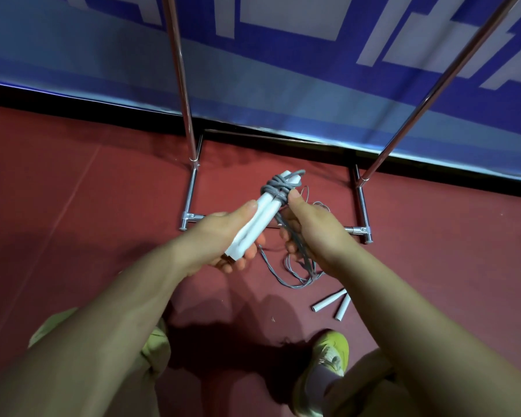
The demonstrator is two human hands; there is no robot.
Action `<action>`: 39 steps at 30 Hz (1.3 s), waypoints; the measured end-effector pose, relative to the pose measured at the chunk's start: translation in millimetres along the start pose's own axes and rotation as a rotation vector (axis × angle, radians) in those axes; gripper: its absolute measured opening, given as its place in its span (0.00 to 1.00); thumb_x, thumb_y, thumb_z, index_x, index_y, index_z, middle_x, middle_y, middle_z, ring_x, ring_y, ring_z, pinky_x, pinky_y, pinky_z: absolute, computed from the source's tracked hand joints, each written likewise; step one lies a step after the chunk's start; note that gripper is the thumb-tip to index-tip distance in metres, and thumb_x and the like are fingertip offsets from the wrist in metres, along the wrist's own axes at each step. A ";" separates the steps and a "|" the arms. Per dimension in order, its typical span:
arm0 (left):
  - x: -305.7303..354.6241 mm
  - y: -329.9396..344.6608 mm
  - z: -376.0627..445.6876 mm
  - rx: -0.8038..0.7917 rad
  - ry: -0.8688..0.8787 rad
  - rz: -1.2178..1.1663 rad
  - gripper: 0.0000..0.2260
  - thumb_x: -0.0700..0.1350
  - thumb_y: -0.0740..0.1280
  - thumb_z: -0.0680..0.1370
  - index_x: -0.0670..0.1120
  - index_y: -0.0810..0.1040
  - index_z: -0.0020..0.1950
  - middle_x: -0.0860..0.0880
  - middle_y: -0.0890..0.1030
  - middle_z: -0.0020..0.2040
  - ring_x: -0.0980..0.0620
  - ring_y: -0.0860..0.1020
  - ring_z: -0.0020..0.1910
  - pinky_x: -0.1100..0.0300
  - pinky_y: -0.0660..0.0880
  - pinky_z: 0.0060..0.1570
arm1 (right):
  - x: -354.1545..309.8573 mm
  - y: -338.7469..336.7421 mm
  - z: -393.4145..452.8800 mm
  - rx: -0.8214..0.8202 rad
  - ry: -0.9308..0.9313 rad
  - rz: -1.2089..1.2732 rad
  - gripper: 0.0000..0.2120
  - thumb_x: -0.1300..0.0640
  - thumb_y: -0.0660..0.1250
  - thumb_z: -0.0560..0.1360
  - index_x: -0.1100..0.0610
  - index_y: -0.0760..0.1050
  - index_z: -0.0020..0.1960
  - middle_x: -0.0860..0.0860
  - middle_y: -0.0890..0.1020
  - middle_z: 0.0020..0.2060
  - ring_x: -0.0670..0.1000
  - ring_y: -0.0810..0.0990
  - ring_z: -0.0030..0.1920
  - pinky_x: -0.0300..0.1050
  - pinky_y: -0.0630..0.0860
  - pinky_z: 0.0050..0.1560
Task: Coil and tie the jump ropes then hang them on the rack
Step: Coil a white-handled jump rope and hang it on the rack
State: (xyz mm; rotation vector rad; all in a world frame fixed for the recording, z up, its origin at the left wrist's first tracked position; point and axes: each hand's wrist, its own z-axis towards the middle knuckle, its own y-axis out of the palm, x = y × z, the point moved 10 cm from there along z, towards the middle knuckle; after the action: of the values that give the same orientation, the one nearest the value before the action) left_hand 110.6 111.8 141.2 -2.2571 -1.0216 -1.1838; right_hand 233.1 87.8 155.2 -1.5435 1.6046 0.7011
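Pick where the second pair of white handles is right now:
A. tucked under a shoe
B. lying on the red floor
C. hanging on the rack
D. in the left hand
B: the loose white handles lie on the red floor, right of the hands, near the yellow shoe.

- The rack (pixel 190 188) is cut off by the top edge; its uprights run out of view, so no hanging bar shows.
- The left hand (pixel 223 236) covers the lower ends of the white handles (pixel 263 212).
- The right hand (pixel 310 227) hides part of the grey cord (pixel 278 188).
- The banner's (pixel 283 70) white shapes are cropped and unreadable.
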 end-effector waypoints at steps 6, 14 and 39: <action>5.2 -1.8 4.1 0.106 0.062 0.269 0.24 0.60 0.53 0.80 0.42 0.77 0.43 0.47 0.78 0.30 0.51 0.74 0.23 0.62 0.68 0.27 | 6.0 -12.2 -14.1 0.149 0.010 -0.216 0.30 0.39 0.50 0.80 0.58 0.72 0.31 0.51 0.72 0.22 0.53 0.71 0.27 0.45 0.69 0.36; 6.0 -1.0 -21.1 0.263 0.031 0.724 0.20 0.65 0.62 0.73 0.48 0.76 0.45 0.50 0.79 0.38 0.47 0.78 0.41 0.55 0.72 0.40 | 15.0 -19.3 -60.1 0.104 0.097 -0.025 0.21 0.38 0.58 0.77 0.56 0.78 0.45 0.58 0.82 0.40 0.50 0.78 0.27 0.41 0.72 0.33; 2.4 61.9 -31.9 -0.355 -0.151 -0.431 0.26 0.62 0.54 0.73 0.41 0.79 0.38 0.43 0.75 0.32 0.46 0.73 0.28 0.58 0.70 0.31 | -10.5 -21.5 -44.3 0.039 -0.197 0.006 0.16 0.48 0.56 0.82 0.57 0.70 0.42 0.55 0.68 0.31 0.46 0.62 0.23 0.41 0.53 0.27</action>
State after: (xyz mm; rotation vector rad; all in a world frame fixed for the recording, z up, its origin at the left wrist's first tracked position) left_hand 141.0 52.2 160.7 -2.5020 -1.5174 -1.4824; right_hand 246.7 54.6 190.6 -1.3956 1.4683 0.7952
